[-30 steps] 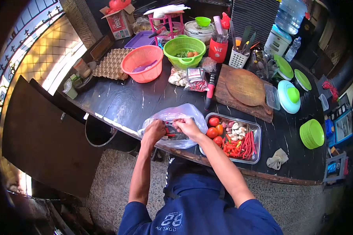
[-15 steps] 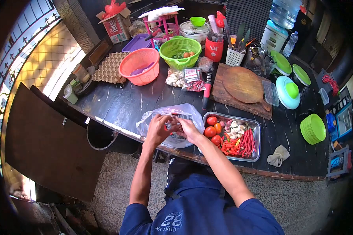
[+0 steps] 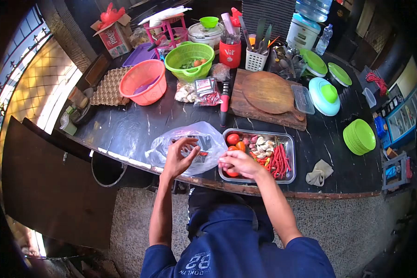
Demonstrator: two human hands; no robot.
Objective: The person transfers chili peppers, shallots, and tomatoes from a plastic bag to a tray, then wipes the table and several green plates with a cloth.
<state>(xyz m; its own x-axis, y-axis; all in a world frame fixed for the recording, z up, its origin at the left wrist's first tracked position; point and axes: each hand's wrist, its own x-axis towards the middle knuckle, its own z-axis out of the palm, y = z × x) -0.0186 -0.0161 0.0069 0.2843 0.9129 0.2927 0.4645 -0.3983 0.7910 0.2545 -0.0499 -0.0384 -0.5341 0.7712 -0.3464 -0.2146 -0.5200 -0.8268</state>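
Note:
My left hand (image 3: 178, 155) is over a clear plastic bag (image 3: 160, 143) at the table's front edge. Its fingers are curled, with the thumb apart, and nothing shows between them. A few small red bits lie in the bag. My right hand (image 3: 242, 164) hovers above the left part of a metal tray (image 3: 289, 176), its fingertips pinched together; whatever is in them is too small to make out. In the tray are red tomatoes (image 3: 232, 139), shallots and peeled garlic (image 3: 264, 147), small chilies and long red chilies (image 3: 279, 162). My right hand partly hides the tomatoes.
Behind the tray are a round wooden board (image 3: 268, 92) on a thick block and a pink-handled tool (image 3: 224, 102). A cloth (image 3: 319, 173) and stacked green plates (image 3: 359, 137) are to the right. A coral basin (image 3: 143, 95) and green basket (image 3: 190, 72) stand further back.
My right hand has moved right, from over the bag to over the tray, away from my left hand. My left hand stays at the bag, its thumb spread. The camera view has shifted slightly.

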